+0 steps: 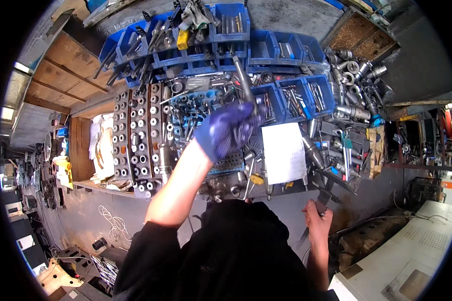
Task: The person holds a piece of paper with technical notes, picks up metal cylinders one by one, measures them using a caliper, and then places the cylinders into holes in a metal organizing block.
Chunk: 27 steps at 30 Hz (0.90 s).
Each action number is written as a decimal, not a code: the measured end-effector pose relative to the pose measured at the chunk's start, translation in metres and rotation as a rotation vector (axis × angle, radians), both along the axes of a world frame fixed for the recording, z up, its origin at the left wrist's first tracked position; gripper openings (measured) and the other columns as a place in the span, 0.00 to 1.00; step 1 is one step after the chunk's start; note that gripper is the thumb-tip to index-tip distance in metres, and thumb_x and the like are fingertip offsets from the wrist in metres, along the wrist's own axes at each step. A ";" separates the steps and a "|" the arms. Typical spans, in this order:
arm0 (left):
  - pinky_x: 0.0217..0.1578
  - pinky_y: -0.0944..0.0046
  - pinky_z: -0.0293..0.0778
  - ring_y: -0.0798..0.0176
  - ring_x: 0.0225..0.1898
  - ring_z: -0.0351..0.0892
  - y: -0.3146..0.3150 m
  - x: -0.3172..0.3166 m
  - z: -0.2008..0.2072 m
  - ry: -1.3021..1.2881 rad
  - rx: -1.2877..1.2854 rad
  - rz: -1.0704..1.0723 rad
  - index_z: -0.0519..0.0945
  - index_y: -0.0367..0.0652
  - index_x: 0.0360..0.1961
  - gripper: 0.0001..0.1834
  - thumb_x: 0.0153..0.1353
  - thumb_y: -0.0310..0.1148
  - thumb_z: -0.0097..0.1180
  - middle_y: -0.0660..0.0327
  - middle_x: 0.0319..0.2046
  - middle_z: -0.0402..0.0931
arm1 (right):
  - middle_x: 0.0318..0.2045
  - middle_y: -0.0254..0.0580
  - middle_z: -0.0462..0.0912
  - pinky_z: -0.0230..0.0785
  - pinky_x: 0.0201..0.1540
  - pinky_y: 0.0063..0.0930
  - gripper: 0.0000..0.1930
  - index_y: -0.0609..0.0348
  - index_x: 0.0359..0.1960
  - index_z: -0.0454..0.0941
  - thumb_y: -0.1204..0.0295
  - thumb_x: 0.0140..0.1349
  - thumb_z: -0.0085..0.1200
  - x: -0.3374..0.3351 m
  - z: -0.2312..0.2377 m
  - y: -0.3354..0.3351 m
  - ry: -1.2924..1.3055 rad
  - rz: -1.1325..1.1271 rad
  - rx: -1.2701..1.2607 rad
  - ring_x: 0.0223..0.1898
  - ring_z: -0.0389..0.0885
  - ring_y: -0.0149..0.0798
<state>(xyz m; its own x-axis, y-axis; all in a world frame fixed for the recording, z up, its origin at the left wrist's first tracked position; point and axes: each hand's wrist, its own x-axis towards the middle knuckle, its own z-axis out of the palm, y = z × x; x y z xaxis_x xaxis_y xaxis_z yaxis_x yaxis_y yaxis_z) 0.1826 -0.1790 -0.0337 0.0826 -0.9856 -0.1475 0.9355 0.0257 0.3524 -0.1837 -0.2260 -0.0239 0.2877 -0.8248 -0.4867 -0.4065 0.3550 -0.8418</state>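
Note:
My left hand (228, 129), in a purple-blue glove, is closed round a long round steel cutting-tool shank (243, 79). The shank points up and away over the bench, and its thinner end is free. Its lower end is hidden in the glove. My right hand (317, 220) is bare and lower, in front of the bench's near edge. Its fingers are wrapped round a flat grey metal tool (323, 196) that looks like a caliper. A white sheet with handwriting (284, 153) lies on the bench between my hands. Just beyond my left hand stands a blue bin (272, 100) of drill bits.
Blue bins (263, 46) of tools line the back. A rack of round holders (141, 133) stands left, beside a wooden box of papers (85, 145). Metal tool holders (354, 83) are piled at the right. A pale machine cabinet (412, 251) is at lower right.

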 end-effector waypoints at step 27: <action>0.35 0.68 0.72 0.64 0.38 0.79 0.126 -0.098 0.096 -0.548 -0.002 0.285 0.62 0.32 0.68 0.32 0.66 0.35 0.53 0.52 0.47 0.79 | 0.11 0.23 0.62 0.43 0.15 0.19 0.18 0.61 0.21 0.75 0.63 0.68 0.58 -0.002 0.000 -0.003 -0.067 0.187 -0.045 0.11 0.56 0.19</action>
<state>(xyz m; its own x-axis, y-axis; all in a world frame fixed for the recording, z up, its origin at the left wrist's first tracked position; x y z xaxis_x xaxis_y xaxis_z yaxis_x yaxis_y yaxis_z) 0.0848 -0.0533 0.0622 0.4062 -0.9138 -0.0074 0.5746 0.2491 0.7796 -0.1858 -0.2285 -0.0239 0.4681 -0.7745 -0.4255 -0.4042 0.2406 -0.8825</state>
